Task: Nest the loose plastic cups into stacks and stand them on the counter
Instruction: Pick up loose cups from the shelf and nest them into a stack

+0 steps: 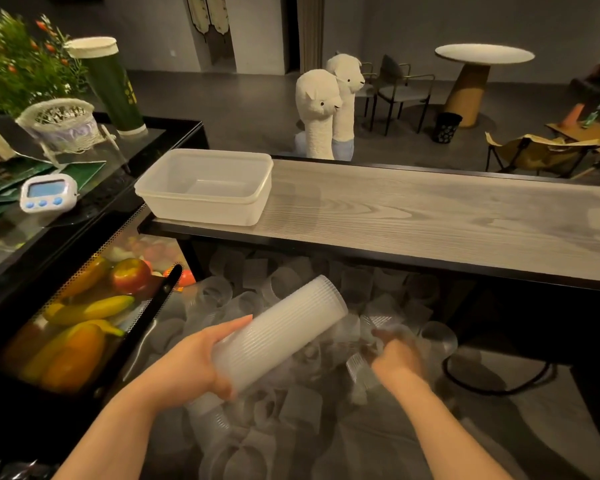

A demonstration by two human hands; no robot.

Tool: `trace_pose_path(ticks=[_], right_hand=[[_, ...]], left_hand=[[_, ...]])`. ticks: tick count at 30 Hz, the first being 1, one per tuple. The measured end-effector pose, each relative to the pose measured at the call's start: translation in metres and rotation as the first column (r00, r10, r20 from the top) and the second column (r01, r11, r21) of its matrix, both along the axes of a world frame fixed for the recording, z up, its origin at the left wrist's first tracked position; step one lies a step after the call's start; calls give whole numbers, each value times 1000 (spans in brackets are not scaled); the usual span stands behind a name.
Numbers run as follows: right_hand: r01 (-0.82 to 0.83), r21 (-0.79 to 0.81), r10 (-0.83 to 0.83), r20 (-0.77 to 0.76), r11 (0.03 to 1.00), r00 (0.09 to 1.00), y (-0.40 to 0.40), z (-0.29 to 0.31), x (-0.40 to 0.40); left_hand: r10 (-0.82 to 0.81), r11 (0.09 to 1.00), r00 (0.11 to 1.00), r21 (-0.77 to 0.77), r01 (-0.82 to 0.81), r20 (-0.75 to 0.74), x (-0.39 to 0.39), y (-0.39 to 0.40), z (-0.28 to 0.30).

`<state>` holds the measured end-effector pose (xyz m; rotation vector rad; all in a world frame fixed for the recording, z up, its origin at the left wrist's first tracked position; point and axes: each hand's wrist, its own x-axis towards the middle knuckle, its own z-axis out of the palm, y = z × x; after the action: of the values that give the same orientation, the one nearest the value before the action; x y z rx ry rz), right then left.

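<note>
Plastic cup stack (280, 330) tilted, gripped in left hand (191, 362), fingers curled round it, above loose cups (257, 410) below bench (430, 216). Right hand (397, 358) blurred, grasp unclear.

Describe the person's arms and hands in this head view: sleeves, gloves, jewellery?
Both forearms are bare from the lower frame edge to the wrist; no sleeve shows. The left hand and right hand wear no gloves. No watch, bracelet or ring is visible, though the right hand's fingers are partly blurred and hidden among the cups, so a ring there cannot be ruled out.
</note>
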<state>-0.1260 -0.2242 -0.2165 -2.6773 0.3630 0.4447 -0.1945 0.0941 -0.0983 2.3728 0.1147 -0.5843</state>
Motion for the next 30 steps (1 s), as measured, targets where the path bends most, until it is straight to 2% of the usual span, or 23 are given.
trace_pose_path(ticks=[2, 4, 7, 12, 16, 20, 21, 22, 23, 24, 26, 28, 30], right_hand=[[-123, -95, 114, -93, 988, 989, 4, -24, -14], [-177, -139, 172, -51, 974, 984, 6, -37, -23], [-148, -138, 152, 20, 979, 988, 10, -41, -22], [-180, -62, 185, 87, 982, 979, 10, -37, -22], [-223, -75, 232, 164, 972, 959, 3, -38, -28], [-104, -108, 125, 206, 989, 971, -1, -23, -30], [-46, -27, 52, 246, 999, 968, -3, -16, -30], [16, 126, -56, 320, 992, 946, -5, -7, -30], [59, 330, -192, 389, 942, 901, -7, 4, -30], [73, 521, -338, 435, 851, 834, -8, 17, -29], [56, 787, -549, 375, 614, 747, -9, 44, -26], [15, 909, -589, 257, 416, 766, -7, 70, -26], [-29, 930, -516, 228, 365, 825, -2, 89, -29]], left_hand=[[13, 1000, 1000, 13, -13, -8, -3, 4, 1], [8, 999, 1000, 36, -7, -10, -5, 8, 1], [11, 999, 1000, 37, -10, -13, -6, 9, -1], [10, 999, 1000, 31, -9, -24, -8, 11, -4], [12, 999, 999, 40, -10, -35, -9, 12, -7], [6, 999, 999, 53, -4, -44, -8, 11, -9], [4, 999, 999, 51, -2, -46, -8, 11, -9], [0, 999, 999, 47, 2, -46, -8, 12, -9], [-8, 999, 999, 42, 10, -46, -9, 13, -9], [-18, 999, 999, 38, 20, -45, -9, 13, -8], [-33, 999, 998, 28, 35, -47, -8, 14, -6], [-54, 998, 997, 13, 54, -50, -7, 12, -3], [-79, 997, 995, -8, 78, -55, -6, 8, 1]])
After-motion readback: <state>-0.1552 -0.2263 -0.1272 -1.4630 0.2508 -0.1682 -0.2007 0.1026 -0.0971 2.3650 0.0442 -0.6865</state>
